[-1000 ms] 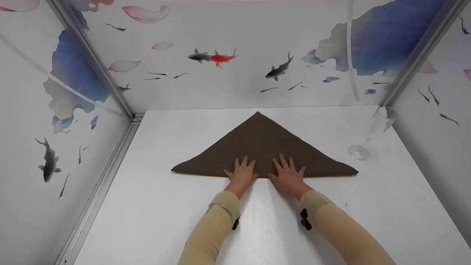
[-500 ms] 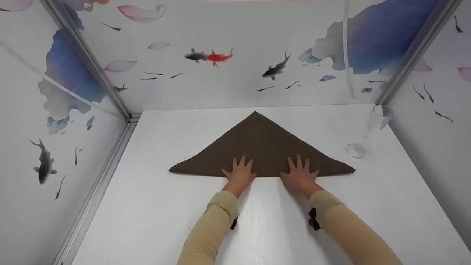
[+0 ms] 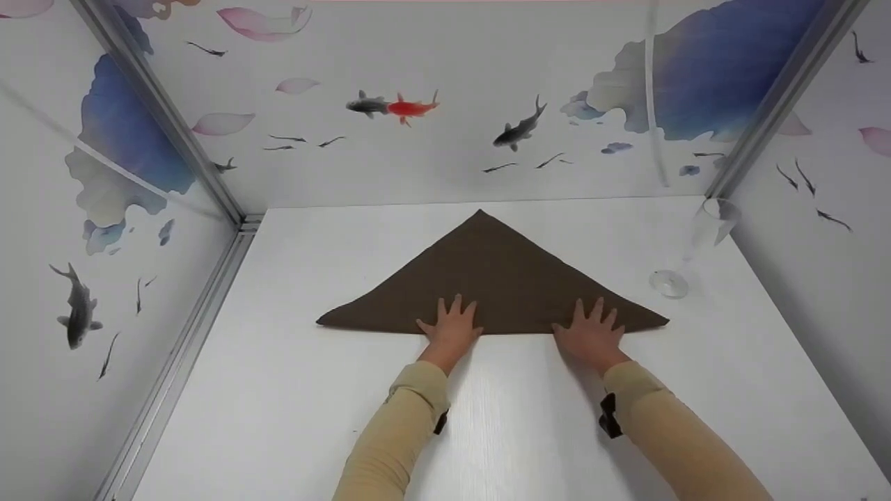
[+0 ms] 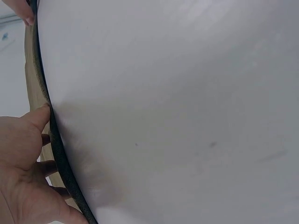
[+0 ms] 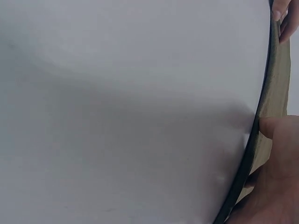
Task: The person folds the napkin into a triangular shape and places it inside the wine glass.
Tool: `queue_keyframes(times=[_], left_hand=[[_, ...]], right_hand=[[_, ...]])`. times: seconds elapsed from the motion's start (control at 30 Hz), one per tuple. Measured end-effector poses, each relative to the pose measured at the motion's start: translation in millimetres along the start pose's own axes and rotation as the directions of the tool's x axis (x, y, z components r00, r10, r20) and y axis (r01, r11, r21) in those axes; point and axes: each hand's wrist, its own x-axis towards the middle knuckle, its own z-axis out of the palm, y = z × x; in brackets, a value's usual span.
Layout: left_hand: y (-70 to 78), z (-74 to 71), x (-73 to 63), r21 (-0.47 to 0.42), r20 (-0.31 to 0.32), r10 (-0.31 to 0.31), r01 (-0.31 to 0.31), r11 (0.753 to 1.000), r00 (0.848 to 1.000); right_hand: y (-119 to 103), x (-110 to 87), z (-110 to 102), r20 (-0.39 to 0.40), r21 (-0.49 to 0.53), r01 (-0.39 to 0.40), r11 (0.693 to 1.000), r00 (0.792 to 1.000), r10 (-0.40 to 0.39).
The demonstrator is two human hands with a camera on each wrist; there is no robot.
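Note:
A brown cloth (image 3: pixel 480 271), folded into a triangle, lies flat on the white table with its point toward the back wall. My left hand (image 3: pixel 454 330) rests on it left of the middle of its front edge, fingers spread and straight. Farther right, near the cloth's right corner, my right hand (image 3: pixel 590 334) lies on the same edge, also with spread fingers. In the left wrist view the left hand (image 4: pixel 23 172) touches the dark folded edge of the cloth (image 4: pixel 63 163). The right wrist view has the right hand (image 5: pixel 280 168) against that edge too.
A clear stemmed glass (image 3: pixel 669 284) stands at the back right of the white table (image 3: pixel 292 410), beyond the cloth's right corner. White panels (image 3: pixel 418 167) printed with fish and petals enclose the table at the back and both sides, joined by metal corner posts (image 3: pixel 167 118).
My right hand has slid to the right along the cloth's front edge, away from the left hand. The left hand stays in place on the cloth. The head view has shifted slightly.

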Motion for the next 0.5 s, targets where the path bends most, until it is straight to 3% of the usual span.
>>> queue_keyframes(times=[0.37,0.5], left_hand=[[-1.5,3.2,2.3,0.007,0.001,-0.004,0.004,1.000,1.000],[-1.9,2.1,-0.1,0.005,0.008,-0.032,0.032,0.999,0.999]], right_hand=[[19.5,-3.1,-3.3,-0.038,0.012,-0.051,0.999,0.998,0.052],[24.3,-4.4,-2.8,-0.054,-0.011,-0.054,0.998,0.997,0.054]])
